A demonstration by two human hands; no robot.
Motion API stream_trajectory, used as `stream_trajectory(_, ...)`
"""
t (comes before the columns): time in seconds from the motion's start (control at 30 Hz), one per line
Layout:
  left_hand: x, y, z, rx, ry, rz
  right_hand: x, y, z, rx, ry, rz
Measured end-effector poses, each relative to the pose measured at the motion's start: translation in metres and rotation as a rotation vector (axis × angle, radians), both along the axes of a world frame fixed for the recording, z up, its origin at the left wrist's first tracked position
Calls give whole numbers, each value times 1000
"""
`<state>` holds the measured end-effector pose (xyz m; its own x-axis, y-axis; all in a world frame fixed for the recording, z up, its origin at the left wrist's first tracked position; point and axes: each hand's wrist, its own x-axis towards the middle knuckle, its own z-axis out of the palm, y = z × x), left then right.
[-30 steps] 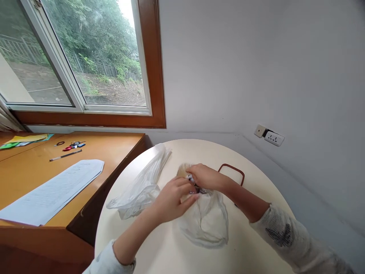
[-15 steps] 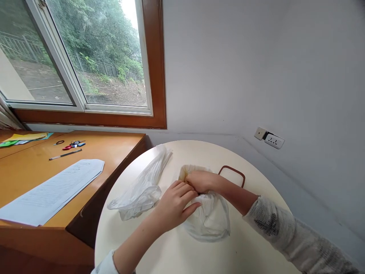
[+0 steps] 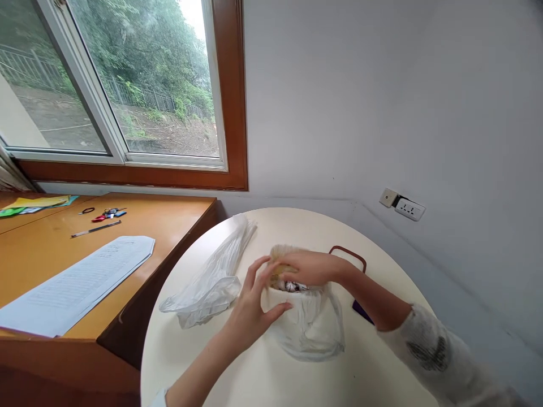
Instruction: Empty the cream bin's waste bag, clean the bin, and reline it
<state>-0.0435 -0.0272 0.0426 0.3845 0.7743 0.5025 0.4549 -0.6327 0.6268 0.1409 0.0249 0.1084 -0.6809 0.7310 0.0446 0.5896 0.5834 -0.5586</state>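
A small container lined with a white plastic bag point(image 3: 311, 314) stands on the round table, the bag folded over its rim and hanging down the near side. Crumpled white and dark contents point(image 3: 292, 286) show in its mouth, with something yellowish behind them. My left hand point(image 3: 254, 302) is at the left of the rim, thumb and fingers apart, holding nothing. Over the opening, my right hand point(image 3: 309, 267) stretches its slightly blurred fingers leftward; I see nothing in them. The two hands' fingertips come close together above the mouth.
A crumpled white plastic bag point(image 3: 212, 282) lies at the left of the table. A brown rounded frame point(image 3: 360, 261) and a dark purple item point(image 3: 362, 311) lie by my right forearm. The wooden desk point(image 3: 178, 217) holds papers point(image 3: 93, 282), a pen point(image 3: 97, 229) and keys point(image 3: 109, 214).
My right hand has come up out of the container's mouth, and its forearm has shifted right. My left hand has lifted off, its fingers spreading. The contents and the purple item now show.
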Motion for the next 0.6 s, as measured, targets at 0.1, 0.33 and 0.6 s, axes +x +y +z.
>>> stream_trajectory(0.1,-4,4,-12,-233,-115,34,20,-17,2,91,223,-178)
stream_trajectory(0.33,9,15,-31,-519,-405,-210,47,-42,-74,-142,826,-383)
stream_trajectory(0.6,16,20,-48,-668,-467,-217,39,-38,-119,-421,969,-185)
